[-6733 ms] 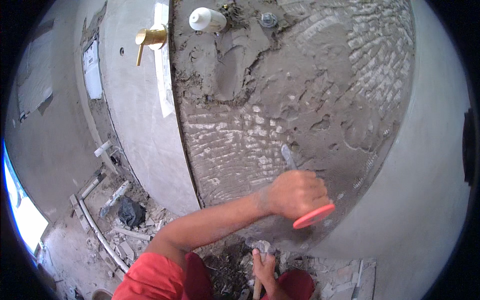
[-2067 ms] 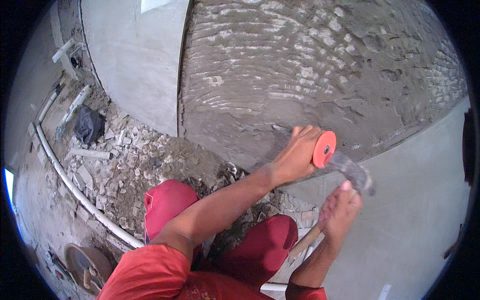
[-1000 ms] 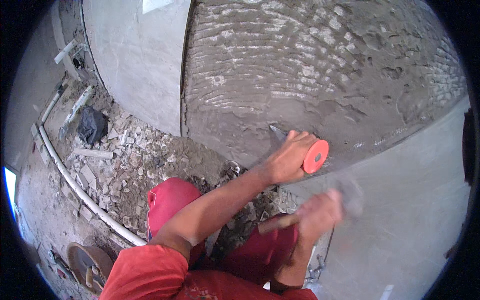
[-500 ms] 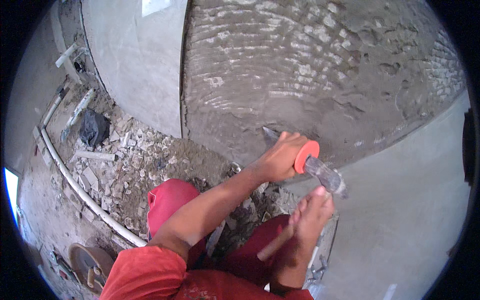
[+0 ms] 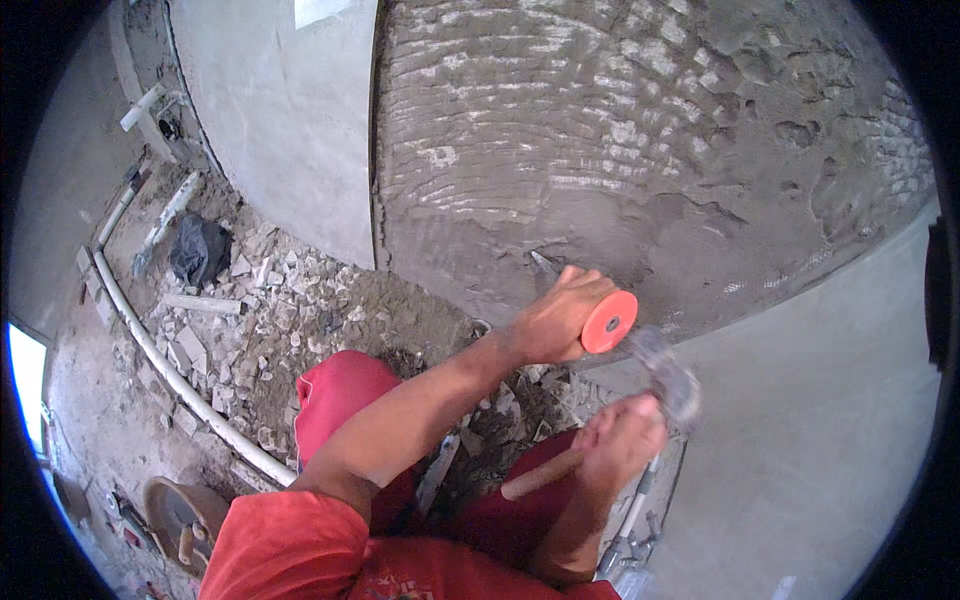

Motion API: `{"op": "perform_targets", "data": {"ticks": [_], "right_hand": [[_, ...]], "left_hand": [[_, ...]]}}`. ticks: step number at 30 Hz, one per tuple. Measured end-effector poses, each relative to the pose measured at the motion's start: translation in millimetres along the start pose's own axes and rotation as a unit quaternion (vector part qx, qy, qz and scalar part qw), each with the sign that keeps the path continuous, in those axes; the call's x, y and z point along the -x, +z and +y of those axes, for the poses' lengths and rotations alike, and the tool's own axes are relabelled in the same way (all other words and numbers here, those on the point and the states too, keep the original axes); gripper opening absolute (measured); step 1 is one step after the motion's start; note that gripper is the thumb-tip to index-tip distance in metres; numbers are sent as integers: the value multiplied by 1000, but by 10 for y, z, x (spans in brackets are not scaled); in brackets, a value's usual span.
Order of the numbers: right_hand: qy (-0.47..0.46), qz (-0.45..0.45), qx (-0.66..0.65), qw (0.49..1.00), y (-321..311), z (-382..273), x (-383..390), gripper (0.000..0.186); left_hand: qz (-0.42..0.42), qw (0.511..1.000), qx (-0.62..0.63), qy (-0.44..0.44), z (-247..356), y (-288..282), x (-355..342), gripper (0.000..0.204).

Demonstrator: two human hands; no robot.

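Note:
My left hand (image 5: 565, 318) is closed around a chisel, and its orange disc-shaped hand guard (image 5: 610, 322) faces back toward me. The pointed metal tip of the chisel (image 5: 543, 263) meets the rough mortar wall (image 5: 480, 190) beyond my knuckles. In my right hand (image 5: 622, 440) is a hammer, gripped by its wooden handle (image 5: 540, 474). The hammer's head (image 5: 665, 375), smeared by motion, is a short way right of and below the orange guard, apart from it. Most of the chisel's shaft is hidden inside my left fist.
Broken rubble (image 5: 285, 300) covers the ground at left, with a crumpled black bag (image 5: 200, 250) and a long white pipe (image 5: 190, 395). A round tub (image 5: 180, 505) stands at lower left. Smooth grey panels (image 5: 280, 130) flank the mortar; another panel (image 5: 790, 430) is at right.
The hammer head has come away from the chisel's orange guard, moving down and to the right with my right hand. My left hand stays nearly in place on the chisel.

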State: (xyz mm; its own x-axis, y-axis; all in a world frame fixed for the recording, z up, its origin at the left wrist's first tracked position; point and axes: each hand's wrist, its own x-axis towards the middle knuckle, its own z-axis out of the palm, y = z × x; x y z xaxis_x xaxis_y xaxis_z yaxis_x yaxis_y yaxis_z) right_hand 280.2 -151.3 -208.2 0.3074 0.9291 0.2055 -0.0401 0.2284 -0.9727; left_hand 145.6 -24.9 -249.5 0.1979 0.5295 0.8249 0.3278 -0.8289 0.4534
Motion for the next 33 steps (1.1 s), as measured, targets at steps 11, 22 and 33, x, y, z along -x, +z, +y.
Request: {"op": "perform_targets", "data": {"ticks": [11,22,33], "right_hand": [[83,8,57,995,44,87,59,40],[92,-15,48,995,-6,339,25,44],[13,-32,113,993,-165,631,-84,46]], "left_hand": [[-49,999,-16,-13,22,10,68,32],[-53,998,-24,-9,-10,-37,76,31],[-43,999,-29,-12,-38,20,36,34]]}}
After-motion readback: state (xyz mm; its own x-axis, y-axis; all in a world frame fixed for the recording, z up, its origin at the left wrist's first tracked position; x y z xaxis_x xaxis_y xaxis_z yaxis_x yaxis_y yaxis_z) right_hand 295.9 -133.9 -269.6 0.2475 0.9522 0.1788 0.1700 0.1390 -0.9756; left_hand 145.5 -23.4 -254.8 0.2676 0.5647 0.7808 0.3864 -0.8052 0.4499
